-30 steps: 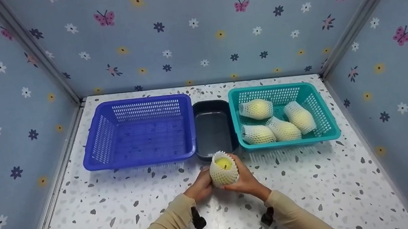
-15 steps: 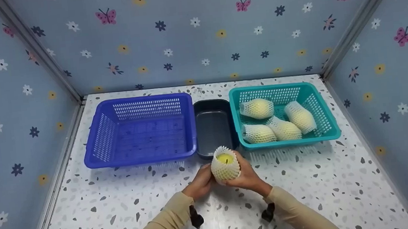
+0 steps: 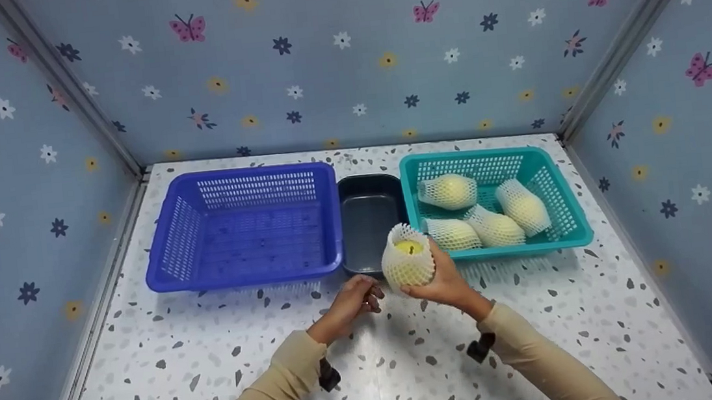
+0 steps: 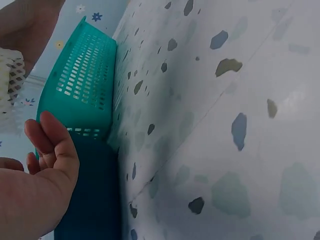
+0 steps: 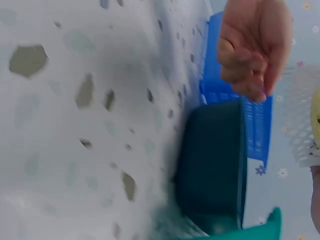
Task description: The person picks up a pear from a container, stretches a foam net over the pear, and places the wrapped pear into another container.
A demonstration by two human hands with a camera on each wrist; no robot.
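Observation:
My right hand (image 3: 447, 281) grips a pear-like yellow fruit in a white foam net (image 3: 408, 267), held over the front end of the dark tray (image 3: 371, 224). A short dark stem shows at the net's open top. Just to its left, my left hand (image 3: 350, 304) is apart from the fruit, with loosely curled fingers and nothing in them. In the left wrist view the left hand (image 4: 47, 185) is seen near the tray, while the netted fruit (image 4: 9, 82) is cut by the frame edge. Only part of the netted fruit (image 5: 300, 117) shows in the right wrist view.
Left of the tray stands a blue-purple basket (image 3: 246, 280) with nothing in it. At the right, a teal basket (image 3: 511, 250) bears several netted fruits (image 3: 450, 191). Patterned panels (image 3: 343, 64) enclose the back and sides of the speckled table (image 3: 213, 344).
My left hand has come off the fruit and moved slightly left. The right hand has carried the netted fruit right and farther from me, toward the teal basket.

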